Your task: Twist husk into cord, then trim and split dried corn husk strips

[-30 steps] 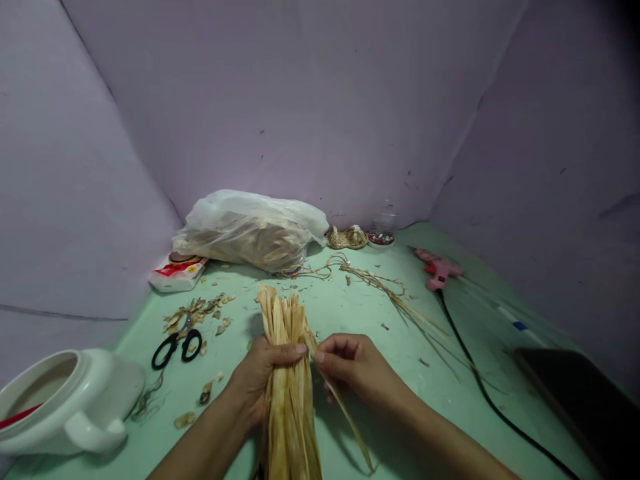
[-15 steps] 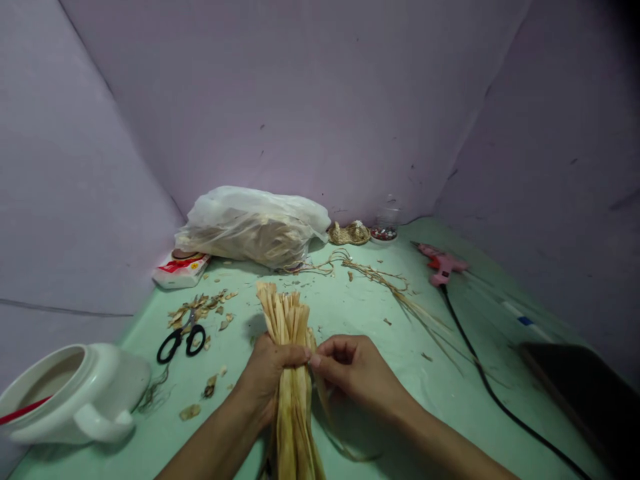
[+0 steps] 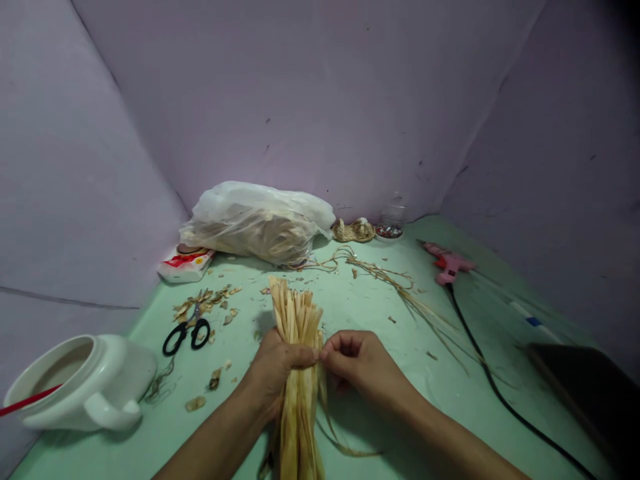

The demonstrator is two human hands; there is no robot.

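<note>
A bundle of dried, straw-coloured leaf strips (image 3: 299, 417) stands in front of me, its cut ends fanning out at the top. My left hand (image 3: 280, 363) is wrapped round the bundle's upper part, thumb across the front. At the bundle's right side, my right hand (image 3: 357, 360) pinches a thin dried strip (image 3: 330, 427) close to my left thumb. The strip's loose tail hangs down and curls right over the table. What the fingers behind the bundle do is hidden.
Black-handled scissors (image 3: 187, 333) lie left among leaf scraps, near a white pot (image 3: 117, 373). At the back are a plastic bag (image 3: 250, 223), woven piece (image 3: 354, 231) and clear container (image 3: 390, 230). A pink glue gun (image 3: 447, 261), its cord, and a dark flat object (image 3: 575, 393) lie right.
The whole view has shifted slightly. Both hands stay on the bundle and strip, and the right hand keeps its pinch beside the left thumb.
</note>
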